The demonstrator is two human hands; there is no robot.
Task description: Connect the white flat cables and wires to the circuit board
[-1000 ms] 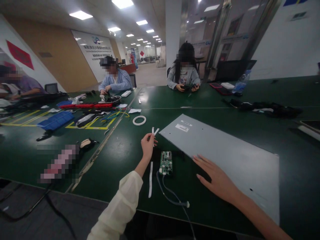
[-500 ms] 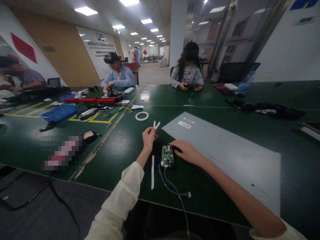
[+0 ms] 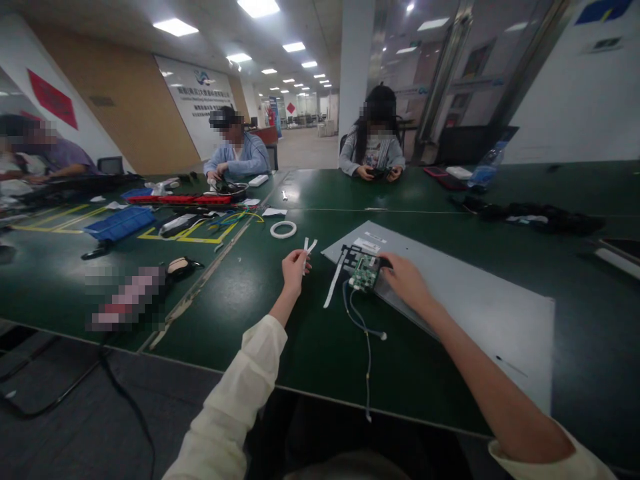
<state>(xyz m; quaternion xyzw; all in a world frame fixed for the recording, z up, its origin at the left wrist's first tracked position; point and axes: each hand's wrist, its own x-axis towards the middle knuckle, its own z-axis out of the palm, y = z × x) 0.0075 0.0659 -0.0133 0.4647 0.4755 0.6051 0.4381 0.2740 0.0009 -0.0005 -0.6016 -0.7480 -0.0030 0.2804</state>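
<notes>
My left hand [image 3: 296,268] is closed in a pinch on short white tape strips [image 3: 310,247], which cross and stick up past the fingertips. My right hand [image 3: 407,279] grips the right edge of a green circuit board [image 3: 365,272] fixed to a black frame [image 3: 353,251]. The board is tilted over the left edge of a large grey panel [image 3: 465,307]. One longer white strip [image 3: 334,283] hangs from the frame's left side. Dark cables [image 3: 361,325] with a white connector trail from the board down toward the table's near edge.
A white tape roll [image 3: 283,229] lies beyond my left hand. Further left are a blue tray [image 3: 120,223], coloured wires [image 3: 235,219] and a computer mouse [image 3: 181,266]. A bottle [image 3: 487,170] stands at the far right. Two people [image 3: 237,150] sit across the table, others at the left.
My right hand has lifted the circuit board and carried it right and away from me, onto the panel's edge. The long strip and cables moved with it. My left hand has barely shifted.
</notes>
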